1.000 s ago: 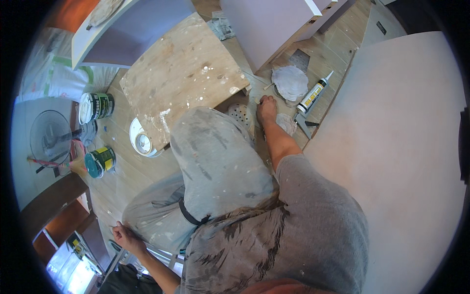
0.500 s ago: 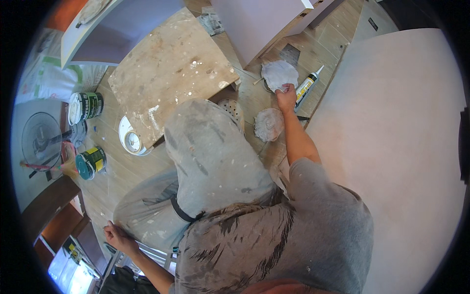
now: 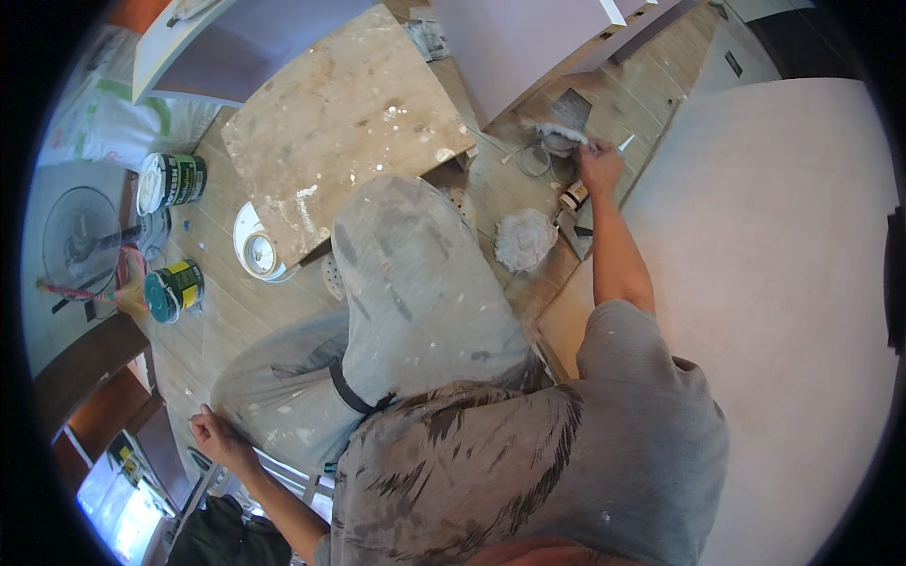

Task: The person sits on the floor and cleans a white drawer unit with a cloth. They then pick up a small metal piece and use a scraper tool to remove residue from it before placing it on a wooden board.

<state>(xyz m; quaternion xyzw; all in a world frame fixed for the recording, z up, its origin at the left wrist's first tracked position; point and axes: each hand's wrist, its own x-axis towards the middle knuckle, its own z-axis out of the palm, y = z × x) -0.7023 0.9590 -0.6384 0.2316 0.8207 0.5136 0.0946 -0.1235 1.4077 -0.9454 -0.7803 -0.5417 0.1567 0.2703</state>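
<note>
1. The right hand (image 3: 600, 168) sits in the upper centre-right of the frame, hemmed in by a crumpled white rag (image 3: 525, 239) lower left, a sealant cartridge with a white nozzle (image 3: 578, 191) just beside it, and a coil of grey wire (image 3: 535, 160) to its left.
2. The paint-spattered square wooden board (image 3: 344, 123) blocks the upper centre.
3. The pale flat wall panel (image 3: 764, 274) at right offers bare surface.
4. The bent grey-trousered knee (image 3: 415, 274) fills the middle.
5. Two green-labelled paint tins (image 3: 173, 181) crowd the left floor.
6. The left hand (image 3: 212, 434), lower left, is near a metal frame (image 3: 274, 467).
</note>
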